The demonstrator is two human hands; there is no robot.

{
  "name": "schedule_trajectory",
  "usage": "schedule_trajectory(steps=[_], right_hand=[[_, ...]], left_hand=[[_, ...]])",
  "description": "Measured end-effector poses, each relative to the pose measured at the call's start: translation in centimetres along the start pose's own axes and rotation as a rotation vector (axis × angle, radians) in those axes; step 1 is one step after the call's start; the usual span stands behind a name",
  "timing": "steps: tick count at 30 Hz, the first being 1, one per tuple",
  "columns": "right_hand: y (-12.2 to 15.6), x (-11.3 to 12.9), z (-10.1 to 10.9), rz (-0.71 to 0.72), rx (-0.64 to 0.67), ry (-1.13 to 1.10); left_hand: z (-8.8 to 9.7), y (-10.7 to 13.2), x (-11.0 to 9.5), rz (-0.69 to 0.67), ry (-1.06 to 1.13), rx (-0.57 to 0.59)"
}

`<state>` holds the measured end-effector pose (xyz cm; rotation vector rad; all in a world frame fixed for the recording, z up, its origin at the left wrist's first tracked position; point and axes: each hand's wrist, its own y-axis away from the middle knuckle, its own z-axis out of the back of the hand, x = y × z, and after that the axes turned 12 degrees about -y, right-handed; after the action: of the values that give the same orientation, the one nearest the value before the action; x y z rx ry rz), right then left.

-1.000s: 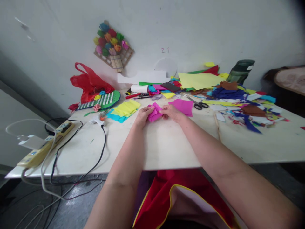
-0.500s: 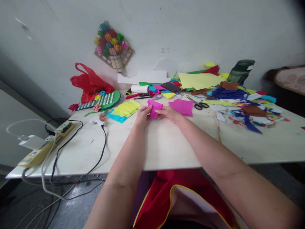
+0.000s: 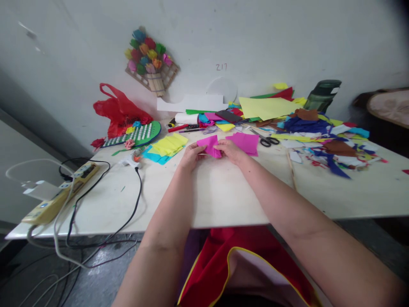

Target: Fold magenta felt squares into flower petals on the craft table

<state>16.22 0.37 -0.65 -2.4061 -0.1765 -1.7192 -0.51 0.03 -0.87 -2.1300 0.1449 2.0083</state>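
Observation:
Both my hands hold one small piece of magenta paper [image 3: 210,146] just above the pale table [image 3: 217,192]. My left hand [image 3: 191,156] pinches its left edge. My right hand [image 3: 230,151] pinches its right side with the fingers closed on a fold. A stack of flat magenta paper squares [image 3: 245,142] lies right behind my right hand. Yellow paper squares [image 3: 168,144] on top of blue ones lie to the left of my left hand.
Black-handled scissors [image 3: 267,140] lie right of the magenta stack. Coloured paper scraps [image 3: 322,136] cover the right rear of the table. A red plastic bag [image 3: 119,111], a power strip [image 3: 54,200] with cables and pens [image 3: 187,127] sit at the left and rear.
The magenta piece has been turned and folded between my fingers: it stood up and bulky a second ago, and now lies flatter and lower between the two hands.

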Motion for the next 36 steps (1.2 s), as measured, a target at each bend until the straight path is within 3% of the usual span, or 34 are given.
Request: schedule_trajectory(steps=[10, 16, 28, 36], right_hand=[[0.60, 0.68, -0.37, -0.054, 0.008, 0.053], [0.30, 0.59, -0.34, -0.028, -0.066, 0.129], [0.09, 0.18, 0.49, -0.074, 0.081, 0.166], [0.42, 0.48, 0.19, -0.065, 0.090, 0.133]], left_hand=[[-0.12, -0.07, 0.19, 0.014, -0.033, -0.036], [-0.12, 0.16, -0.13, 0.026, -0.027, -0.016], [-0.04, 0.50, -0.38, 0.034, -0.123, 0.021], [-0.26, 0.78, -0.59, 0.004, -0.170, 0.048]])
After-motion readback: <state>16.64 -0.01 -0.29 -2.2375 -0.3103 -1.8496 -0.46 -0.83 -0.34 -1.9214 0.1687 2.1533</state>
